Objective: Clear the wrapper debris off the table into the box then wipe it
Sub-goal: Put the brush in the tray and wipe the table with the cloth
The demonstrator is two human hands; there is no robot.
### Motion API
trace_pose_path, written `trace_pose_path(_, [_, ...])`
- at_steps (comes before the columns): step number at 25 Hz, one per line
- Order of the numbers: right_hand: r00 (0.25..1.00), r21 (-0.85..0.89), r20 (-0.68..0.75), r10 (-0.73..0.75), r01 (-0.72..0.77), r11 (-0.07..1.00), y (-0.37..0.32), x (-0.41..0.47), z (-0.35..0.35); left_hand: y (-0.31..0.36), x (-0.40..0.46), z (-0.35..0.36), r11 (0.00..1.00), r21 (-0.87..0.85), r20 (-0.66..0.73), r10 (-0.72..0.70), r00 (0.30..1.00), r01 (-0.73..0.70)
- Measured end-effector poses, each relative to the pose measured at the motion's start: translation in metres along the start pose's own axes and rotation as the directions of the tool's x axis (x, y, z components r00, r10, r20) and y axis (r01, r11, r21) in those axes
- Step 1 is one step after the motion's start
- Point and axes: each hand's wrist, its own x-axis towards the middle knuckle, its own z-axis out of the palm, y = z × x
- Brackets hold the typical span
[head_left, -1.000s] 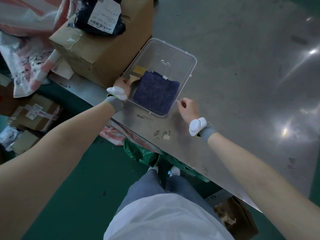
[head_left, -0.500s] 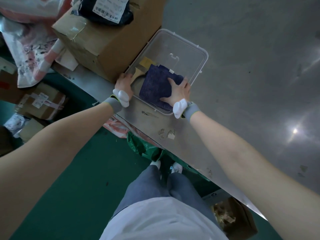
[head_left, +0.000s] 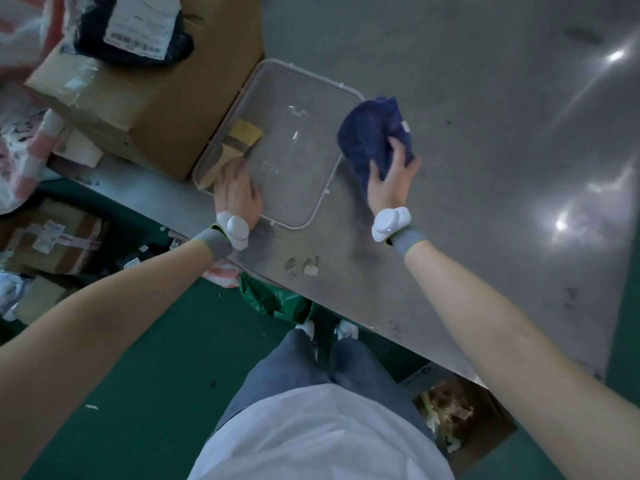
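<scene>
A clear plastic tray [head_left: 325, 192] lies on the grey metal table [head_left: 485, 140] near its front edge. My right hand [head_left: 393, 183] grips a bunched dark blue cloth [head_left: 372, 133], held just right of the tray above the table. My left hand [head_left: 237, 194] rests on the tray's near-left corner, fingers reaching inside toward a paintbrush [head_left: 239, 136] with a wooden handle. A few small wrapper scraps [head_left: 304, 266] lie on the table by the front edge. Below the table's right end stands an open cardboard box [head_left: 460, 414] with debris inside.
A large cardboard carton [head_left: 149, 95] with a dark labelled parcel [head_left: 138, 26] on top stands left of the tray. More parcels and bags lie on the green floor at left. A green bag [head_left: 273, 299] sits under the table by my feet.
My right hand has lifted the blue cloth out of the tray and carried it to the right. My left hand has slid further onto the tray's corner.
</scene>
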Motion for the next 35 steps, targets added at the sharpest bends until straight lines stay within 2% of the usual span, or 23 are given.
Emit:
trace_pose_path(3, [0.99, -0.083, -0.014, 0.139, -0.14, 0.987, 0.044, 0.002, -0.034, 0.038, -0.019, 0.015, 0.971, -0.043, 0.061, 0.237, 0.97, -0.234])
trace_pose_path(5, [0.978, -0.261, -0.025, 0.209, -0.208, 0.943, 0.066, 0.006, -0.042, 0.062, -0.027, 0.025, 0.912, -0.04, 0.118, 0.41, 0.905, -0.408])
trace_pose_path(7, [0.98, -0.49, -0.043, 0.195, -0.191, 0.85, 0.07, 0.008, -0.04, 0.079, -0.029, 0.034, 0.865, -0.011, 0.203, 0.493, 0.846, -0.501])
trace_pose_path(9, [0.991, -0.623, 0.052, 0.123, -0.064, 0.779, 0.071, 0.013, -0.037, 0.096, -0.03, 0.044, 0.862, 0.032, 0.293, 0.476, 0.829, -0.506])
trace_pose_path(11, [0.975, -0.678, 0.203, 0.093, 0.071, 0.732, 0.073, 0.017, -0.03, 0.104, -0.03, 0.049, 0.882, 0.083, 0.353, 0.409, 0.841, -0.464])
trace_pose_path(14, [0.956, -0.637, 0.291, 0.042, 0.161, 0.754, 0.083, 0.035, -0.037, 0.119, -0.034, 0.06, 0.892, 0.165, 0.372, 0.338, 0.864, -0.42])
trace_pose_path(18, [0.933, -0.611, 0.358, -0.038, 0.265, 0.746, 0.096, 0.041, -0.063, 0.143, -0.048, 0.072, 0.888, 0.166, 0.375, 0.344, 0.861, -0.428])
trace_pose_path(21, [0.961, -0.648, 0.277, 0.001, 0.186, 0.739, 0.116, 0.035, -0.089, 0.152, -0.051, 0.076, 0.913, 0.156, 0.389, 0.293, 0.874, -0.376])
trace_pose_path(26, [0.989, -0.706, 0.043, 0.139, -0.068, 0.705, 0.152, 0.008, -0.145, 0.159, -0.056, 0.078, 0.929, 0.181, 0.366, 0.241, 0.899, -0.323])
trace_pose_path(32, [0.94, -0.71, -0.191, 0.284, -0.332, 0.62, 0.174, -0.046, -0.188, 0.161, -0.057, 0.084, 0.934, 0.197, 0.363, 0.212, 0.907, -0.297])
trace_pose_path(35, [0.918, -0.651, -0.224, 0.327, -0.39, 0.651, 0.16, -0.054, -0.185, 0.157, -0.057, 0.077, 0.937, 0.161, 0.389, 0.229, 0.892, -0.31])
